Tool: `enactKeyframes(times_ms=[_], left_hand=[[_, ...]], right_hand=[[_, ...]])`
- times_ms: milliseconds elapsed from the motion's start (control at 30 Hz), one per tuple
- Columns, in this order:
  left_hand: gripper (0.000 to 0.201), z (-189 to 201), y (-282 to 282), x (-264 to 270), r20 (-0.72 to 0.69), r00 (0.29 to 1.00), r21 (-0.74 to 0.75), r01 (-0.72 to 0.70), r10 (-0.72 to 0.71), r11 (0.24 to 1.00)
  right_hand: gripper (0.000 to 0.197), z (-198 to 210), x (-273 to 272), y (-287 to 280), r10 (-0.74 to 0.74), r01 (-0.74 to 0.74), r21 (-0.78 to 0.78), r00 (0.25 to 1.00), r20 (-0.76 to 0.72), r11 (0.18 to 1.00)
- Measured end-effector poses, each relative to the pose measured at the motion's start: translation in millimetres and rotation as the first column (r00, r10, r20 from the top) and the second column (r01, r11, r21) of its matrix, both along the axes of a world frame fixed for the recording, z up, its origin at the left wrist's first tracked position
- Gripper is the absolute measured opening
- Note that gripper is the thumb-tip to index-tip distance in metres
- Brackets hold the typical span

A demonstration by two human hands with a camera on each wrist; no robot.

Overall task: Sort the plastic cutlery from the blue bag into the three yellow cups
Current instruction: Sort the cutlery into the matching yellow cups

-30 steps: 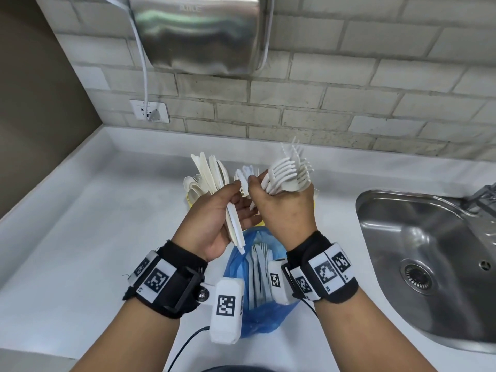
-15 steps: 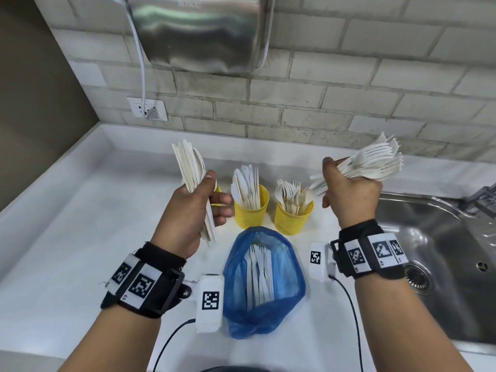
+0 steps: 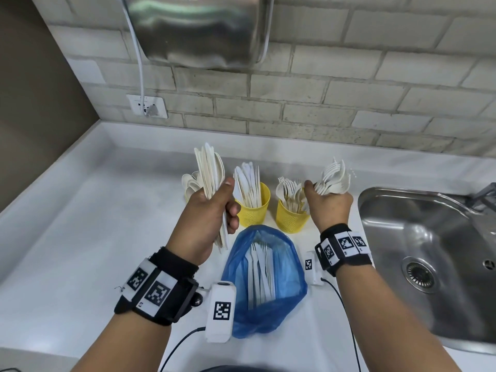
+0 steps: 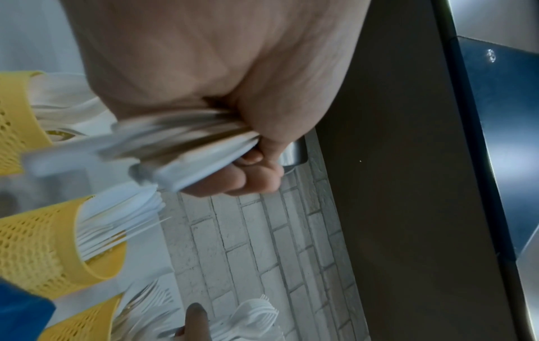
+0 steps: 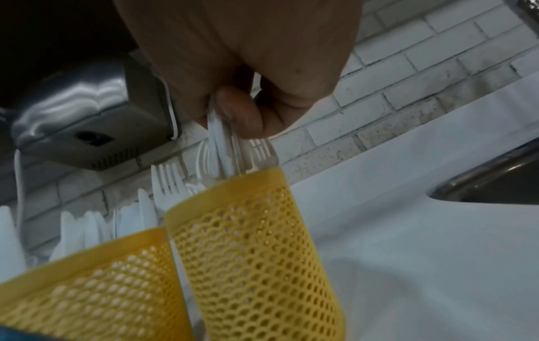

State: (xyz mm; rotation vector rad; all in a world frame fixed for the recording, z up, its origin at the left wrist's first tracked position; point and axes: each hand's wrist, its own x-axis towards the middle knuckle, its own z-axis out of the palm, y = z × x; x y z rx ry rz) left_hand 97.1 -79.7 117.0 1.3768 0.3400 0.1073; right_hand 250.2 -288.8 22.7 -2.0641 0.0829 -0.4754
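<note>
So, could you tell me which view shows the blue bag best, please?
The head view: the whole blue bag lies open on the counter, cutlery inside. The left wrist view catches only a blue corner; the right wrist view shows a dark sliver at the bottom-left edge.

A stainless steel sink point(image 3: 429, 253) is set into the white countertop point(image 3: 80, 237). Its drain point(image 3: 419, 273) lies in the basin floor. Left of the sink, a steel hand dryer point(image 3: 198, 30) hangs on the brick wall point(image 3: 349, 84); a wall socket point(image 3: 147, 106) sits lower left of the dryer, a white cord point(image 3: 138, 57) running between them.
</note>
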Motion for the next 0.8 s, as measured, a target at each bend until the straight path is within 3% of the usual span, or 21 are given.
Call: enactKeyframes(times_ms=[267,433,533,600,700,800], left_hand=[[0.03,-1.9,-4.9,-0.3,-0.019,1.0,0.009,0.01,-0.01,1.0],[0.03,-4.4,-8.3,0.7,-0.026,0.999,0.026,0.021,-0.021,0.999],[0.031,-5.2,-8.5,1.1,-0.035,0.999,0.038,0.026,-0.024,0.999],[0.032,-5.8,-8.0,1.1,-0.042,0.999,0.042,0.025,-0.023,0.999],[0.032,-7.1,-8.1,1.2,-0.049,0.999,0.043,0.026,-0.024,0.999],[0.029,-7.4,-9.6,1.4,-0.05,0.998,0.05,0.04,-0.037,0.998]], right_hand=[[0.032,-15.5,10.3,13.4,-0.063,0.065,0.133,0.998,-0.02,0.989],[0.035,-30.3,4.0,17.3,-0.086,0.089,0.104,0.996,-0.036,0.991],[0.009,-30.4,-4.6,19.7,-0.036,0.037,0.076,0.999,-0.01,0.996],[0.04,-26.7,-11.9,20.8,-0.032,0.03,0.057,0.999,0.03,0.998],[0.046,-28.2,-14.2,19.6,-0.052,0.052,0.035,0.999,-0.005,0.998],[0.018,-40.8,-9.1,17.0,0.011,-0.013,-0.077,1.0,-0.019,0.997]])
